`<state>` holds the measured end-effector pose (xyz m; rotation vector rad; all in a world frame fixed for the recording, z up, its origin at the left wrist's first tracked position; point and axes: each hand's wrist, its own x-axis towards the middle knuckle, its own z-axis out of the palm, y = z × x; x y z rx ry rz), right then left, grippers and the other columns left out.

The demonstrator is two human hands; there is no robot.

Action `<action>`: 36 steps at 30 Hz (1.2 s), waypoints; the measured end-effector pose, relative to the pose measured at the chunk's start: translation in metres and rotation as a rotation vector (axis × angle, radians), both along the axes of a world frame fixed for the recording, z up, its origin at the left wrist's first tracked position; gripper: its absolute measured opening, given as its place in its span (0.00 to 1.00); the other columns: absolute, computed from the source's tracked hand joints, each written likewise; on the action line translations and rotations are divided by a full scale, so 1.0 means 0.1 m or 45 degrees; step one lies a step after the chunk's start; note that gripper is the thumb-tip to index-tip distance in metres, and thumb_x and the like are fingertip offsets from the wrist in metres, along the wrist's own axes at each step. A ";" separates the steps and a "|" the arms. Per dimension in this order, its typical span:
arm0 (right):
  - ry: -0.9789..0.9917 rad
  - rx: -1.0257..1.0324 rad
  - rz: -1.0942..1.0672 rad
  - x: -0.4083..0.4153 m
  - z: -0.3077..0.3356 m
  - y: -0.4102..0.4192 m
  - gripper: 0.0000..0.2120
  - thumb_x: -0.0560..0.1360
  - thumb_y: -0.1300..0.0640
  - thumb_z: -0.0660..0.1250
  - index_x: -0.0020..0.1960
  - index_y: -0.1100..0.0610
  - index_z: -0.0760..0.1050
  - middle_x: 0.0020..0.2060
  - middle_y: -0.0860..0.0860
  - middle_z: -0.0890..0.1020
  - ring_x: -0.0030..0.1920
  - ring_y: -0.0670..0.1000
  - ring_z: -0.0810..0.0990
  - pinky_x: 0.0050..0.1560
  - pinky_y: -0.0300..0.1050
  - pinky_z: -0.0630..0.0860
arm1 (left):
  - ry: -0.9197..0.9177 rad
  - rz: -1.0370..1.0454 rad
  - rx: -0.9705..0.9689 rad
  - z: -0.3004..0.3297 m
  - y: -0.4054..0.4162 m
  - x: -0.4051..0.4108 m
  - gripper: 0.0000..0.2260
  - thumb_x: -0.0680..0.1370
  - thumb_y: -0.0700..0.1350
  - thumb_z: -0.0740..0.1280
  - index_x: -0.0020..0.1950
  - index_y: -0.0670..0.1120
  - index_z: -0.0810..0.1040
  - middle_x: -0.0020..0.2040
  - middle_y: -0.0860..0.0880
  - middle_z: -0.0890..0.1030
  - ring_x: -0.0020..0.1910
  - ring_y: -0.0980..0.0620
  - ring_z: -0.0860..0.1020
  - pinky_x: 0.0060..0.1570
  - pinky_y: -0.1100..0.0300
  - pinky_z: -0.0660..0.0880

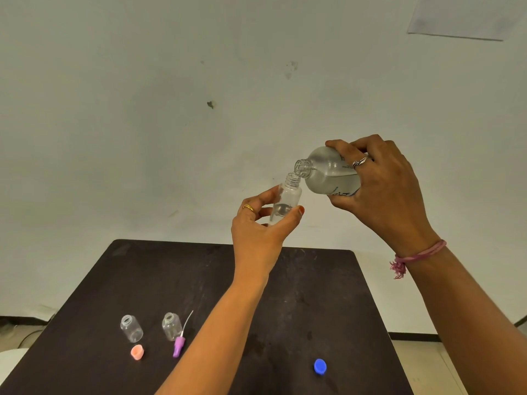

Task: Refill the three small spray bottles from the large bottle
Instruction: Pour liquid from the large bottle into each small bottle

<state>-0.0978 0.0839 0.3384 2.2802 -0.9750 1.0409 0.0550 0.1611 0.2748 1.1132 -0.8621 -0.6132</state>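
The left hand (258,223) is pinching a small clear plastic spray bottle (285,202) between thumb and fingers (263,196), while the right hand (382,192) is wrapping its fingers round the large clear plastic bottle (328,173), tipped neck-down at centre right of the frame. Their mouths are touching, so I would be tilting slowly and keeping the small neck steady underneath. Two open small clear bottles (131,328) are waiting on the dark counter (285,295) at lower left.
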 end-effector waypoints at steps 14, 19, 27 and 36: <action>-0.023 0.054 -0.003 0.00 -0.03 -0.01 0.35 0.60 0.56 0.80 0.65 0.56 0.73 0.50 0.58 0.77 0.48 0.59 0.75 0.44 0.49 0.74 | 0.008 0.006 0.002 0.00 0.00 -0.01 0.18 0.68 0.47 0.77 0.53 0.60 0.77 0.57 0.55 0.80 0.53 0.57 0.78 0.40 0.76 0.74; -0.066 0.159 0.008 0.01 -0.07 -0.02 0.35 0.60 0.54 0.80 0.65 0.55 0.73 0.51 0.57 0.77 0.49 0.58 0.75 0.44 0.43 0.69 | 0.007 0.008 -0.002 -0.01 -0.01 0.00 0.17 0.68 0.47 0.77 0.51 0.63 0.76 0.56 0.55 0.81 0.52 0.58 0.79 0.39 0.74 0.74; -0.110 0.301 0.029 0.02 -0.11 -0.02 0.36 0.61 0.52 0.80 0.67 0.53 0.72 0.53 0.56 0.76 0.52 0.56 0.74 0.46 0.41 0.69 | 0.043 0.020 0.002 -0.02 -0.02 -0.02 0.18 0.68 0.48 0.77 0.52 0.62 0.77 0.56 0.55 0.81 0.53 0.57 0.79 0.40 0.74 0.75; -0.112 0.287 0.032 0.01 -0.12 -0.02 0.36 0.61 0.52 0.80 0.66 0.54 0.72 0.53 0.56 0.76 0.52 0.56 0.74 0.46 0.41 0.69 | 0.048 0.019 -0.012 0.00 0.00 -0.03 0.17 0.68 0.46 0.77 0.51 0.62 0.76 0.56 0.54 0.80 0.52 0.57 0.79 0.39 0.75 0.74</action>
